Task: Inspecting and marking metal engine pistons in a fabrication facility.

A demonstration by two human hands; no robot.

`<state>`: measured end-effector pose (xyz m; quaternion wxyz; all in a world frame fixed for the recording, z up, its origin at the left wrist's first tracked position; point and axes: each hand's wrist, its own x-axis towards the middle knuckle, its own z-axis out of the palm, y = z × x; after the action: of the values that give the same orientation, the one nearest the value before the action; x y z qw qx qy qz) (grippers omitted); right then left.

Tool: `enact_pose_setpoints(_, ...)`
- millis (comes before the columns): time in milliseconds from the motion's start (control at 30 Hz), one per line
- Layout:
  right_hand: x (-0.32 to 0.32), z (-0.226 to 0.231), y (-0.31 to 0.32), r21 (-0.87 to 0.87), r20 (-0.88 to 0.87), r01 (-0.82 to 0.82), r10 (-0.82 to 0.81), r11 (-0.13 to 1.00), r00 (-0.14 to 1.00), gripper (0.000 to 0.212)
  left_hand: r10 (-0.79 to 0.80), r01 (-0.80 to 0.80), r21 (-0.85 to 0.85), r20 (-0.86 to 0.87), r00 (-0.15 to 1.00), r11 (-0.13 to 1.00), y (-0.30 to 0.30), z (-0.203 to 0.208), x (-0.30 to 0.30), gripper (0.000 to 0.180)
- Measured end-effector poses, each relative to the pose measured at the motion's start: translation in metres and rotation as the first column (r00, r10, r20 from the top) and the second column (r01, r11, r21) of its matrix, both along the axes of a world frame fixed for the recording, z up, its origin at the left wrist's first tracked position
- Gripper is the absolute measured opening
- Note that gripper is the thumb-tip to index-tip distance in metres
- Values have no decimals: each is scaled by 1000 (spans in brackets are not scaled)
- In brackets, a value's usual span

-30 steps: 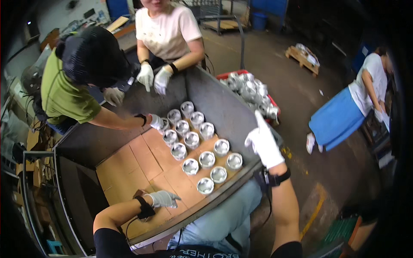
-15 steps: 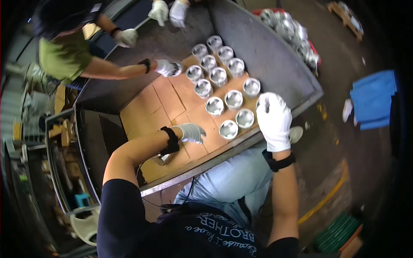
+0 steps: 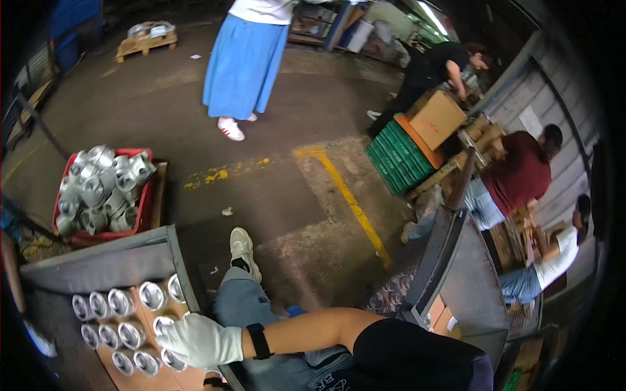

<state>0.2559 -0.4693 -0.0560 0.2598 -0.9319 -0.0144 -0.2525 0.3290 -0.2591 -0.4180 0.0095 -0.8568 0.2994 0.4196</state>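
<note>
Silvery metal pistons (image 3: 132, 334) stand upright in rows on brown cardboard (image 3: 107, 375) inside a grey metal bin (image 3: 104, 257) at lower left. My right hand (image 3: 199, 340), in a white glove with a black band at the wrist, reaches in from the right over the nearest rows. Its fingers curl down around a piston (image 3: 163, 323), and the fingertips are hidden from above. Just below it, at the lower edge, a sliver of my left hand (image 3: 212, 373) shows above a black wristband; its fingers are hidden.
A red crate (image 3: 145, 218) heaped with metal castings (image 3: 101, 182) stands beyond the bin. A co-worker's blurred gloved hand (image 3: 40, 340) is at the left edge. Green crates (image 3: 399, 156) stand right, near several people. A person in a blue skirt (image 3: 241, 65) stands ahead.
The view has swung to my right, so the bin now lies at lower left. My right hand has come over the pistons. My left hand has mostly gone out of sight.
</note>
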Motion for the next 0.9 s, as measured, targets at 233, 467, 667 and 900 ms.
enact_pose_setpoints(233,-6,-14,5,76,-12,-25,26,997,1000,29,12,-17,83,58,998,996,13,-32,5,38)
enact_pose_setpoints(467,-8,3,4,-106,-10,-8,7,994,1000,14,111,-114,31,74,991,993,50,-52,-13,36)
enact_pose_setpoints(667,-7,19,2,-240,-53,-35,23,970,998,6,523,-558,-241,-197,829,794,89,20,-19,25)
enact_pose_setpoints(900,-8,23,3,-268,-182,-45,-5,962,983,15,821,-701,-698,-310,479,145,134,332,-60,42)
